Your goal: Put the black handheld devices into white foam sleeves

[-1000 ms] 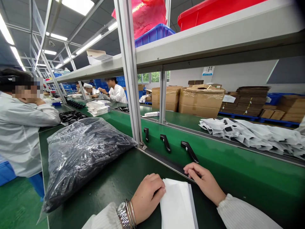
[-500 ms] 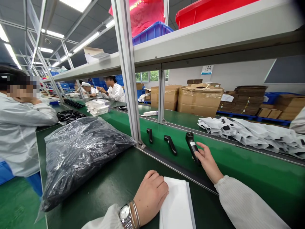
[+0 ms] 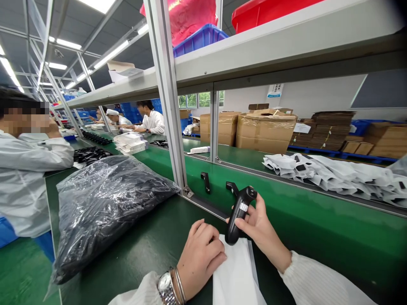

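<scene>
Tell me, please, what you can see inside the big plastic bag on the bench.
Through the clear plastic bag, a mass of black items shows. Folds and glare blur their shapes, and the lower ones are covered.

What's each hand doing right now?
Left hand: fingers curled, at the edge of the white sheets, grip unclear.
Right hand: closed on a black handheld device.

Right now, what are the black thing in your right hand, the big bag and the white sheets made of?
The black thing in my right hand: probably hard plastic, smooth, with soft glints. The big bag: thin, clear plastic film, it seems; it's shiny, wrinkled and see-through. The white sheets: matt, softly creased; paper or thin cloth, I can't tell.
</scene>
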Tool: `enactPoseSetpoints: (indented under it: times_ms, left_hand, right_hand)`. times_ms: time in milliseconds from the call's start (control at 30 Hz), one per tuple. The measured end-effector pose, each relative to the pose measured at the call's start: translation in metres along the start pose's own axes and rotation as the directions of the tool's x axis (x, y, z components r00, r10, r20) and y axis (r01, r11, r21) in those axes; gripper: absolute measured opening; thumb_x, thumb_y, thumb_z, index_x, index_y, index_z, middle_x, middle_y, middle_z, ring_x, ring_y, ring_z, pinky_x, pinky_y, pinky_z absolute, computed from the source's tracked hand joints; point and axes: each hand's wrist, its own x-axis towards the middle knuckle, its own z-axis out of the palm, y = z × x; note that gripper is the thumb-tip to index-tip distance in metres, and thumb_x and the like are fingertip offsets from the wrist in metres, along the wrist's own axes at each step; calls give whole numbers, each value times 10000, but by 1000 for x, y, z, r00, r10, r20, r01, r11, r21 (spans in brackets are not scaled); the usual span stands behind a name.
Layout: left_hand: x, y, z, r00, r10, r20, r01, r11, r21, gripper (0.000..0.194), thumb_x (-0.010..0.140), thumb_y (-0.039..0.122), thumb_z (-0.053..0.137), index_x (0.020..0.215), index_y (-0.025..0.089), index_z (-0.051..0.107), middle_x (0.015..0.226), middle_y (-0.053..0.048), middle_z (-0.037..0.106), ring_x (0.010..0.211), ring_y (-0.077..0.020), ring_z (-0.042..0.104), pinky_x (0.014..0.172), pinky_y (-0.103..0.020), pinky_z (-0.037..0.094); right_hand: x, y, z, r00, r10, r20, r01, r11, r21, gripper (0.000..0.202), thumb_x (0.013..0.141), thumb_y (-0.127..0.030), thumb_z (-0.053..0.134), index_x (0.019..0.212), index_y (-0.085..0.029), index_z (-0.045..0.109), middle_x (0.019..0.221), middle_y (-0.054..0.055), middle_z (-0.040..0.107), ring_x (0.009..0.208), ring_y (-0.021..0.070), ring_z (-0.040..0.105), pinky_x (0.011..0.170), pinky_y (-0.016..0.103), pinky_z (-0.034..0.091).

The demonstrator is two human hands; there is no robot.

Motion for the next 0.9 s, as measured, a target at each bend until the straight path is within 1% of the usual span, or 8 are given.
enactPoseSetpoints:
  times_ms: [100,267,467,567,667,733,800,900]
  left_hand:
    - [-2,5,-1,999,8,-37,-11,998,-69,129,913,167,531,796,205,569,912,-11,548,904,-154,532,1094,-459,277]
    - [-4,12,-1,975,-134,-178,90,967,-238,150,948,173,440,829,203,527,953,-45,518,942,-184,495,921,-360,419]
    - [-1,3,1,902,-376,-211,251,856,-452,169,960,237,434,802,209,485,920,-31,468,902,-184,498,813,-309,426]
    - [2,-6,2,902,-405,-151,304,843,-443,159,942,243,463,789,210,492,929,-22,491,911,-186,510,831,-319,412]
    - [4,-12,4,904,-420,-72,379,870,-315,107,897,248,535,797,211,519,925,-9,516,905,-194,515,846,-347,385]
    - [4,-13,7,902,-432,-13,419,880,-224,124,835,266,622,797,207,520,901,0,522,880,-197,512,835,-356,373]
    - [4,-11,11,901,-433,37,433,889,-151,228,743,285,716,784,200,509,867,10,524,851,-200,505,818,-359,366]
    - [5,-8,16,912,-399,99,407,910,-83,218,720,236,719,743,191,507,811,20,528,818,-192,493,810,-361,354]
  right_hand:
    - [-6,0,8,998,28,61,-27,999,-20,896,789,-369,718,1399,-438,66,1221,54,535,830,190,693,820,432,558]
    - [-18,1,15,971,39,235,30,958,-284,345,946,-491,454,1207,-284,544,1288,66,528,1124,222,567,917,344,481]
    - [-34,3,36,857,278,434,-170,948,-270,396,782,-558,665,790,-163,642,738,10,606,722,171,577,688,290,460]
    - [-26,-11,33,917,295,269,-270,954,-127,399,793,-575,624,805,-176,615,692,14,620,648,168,577,618,281,438]
    - [-4,-37,-2,989,130,-75,-145,958,-249,396,873,-585,479,870,-201,573,703,20,626,614,166,555,602,283,415]
    - [14,-49,-41,972,-94,-216,-59,790,-610,381,906,-553,414,811,-211,553,677,14,592,598,167,523,590,283,382]
    - [30,-50,-80,946,-281,-163,-46,382,-923,374,917,-495,392,703,-219,528,634,19,544,603,185,503,593,300,350]
    - [42,-32,-116,933,-358,-20,-38,-45,-998,334,909,-416,404,734,-210,599,808,84,616,774,249,561,673,345,377]
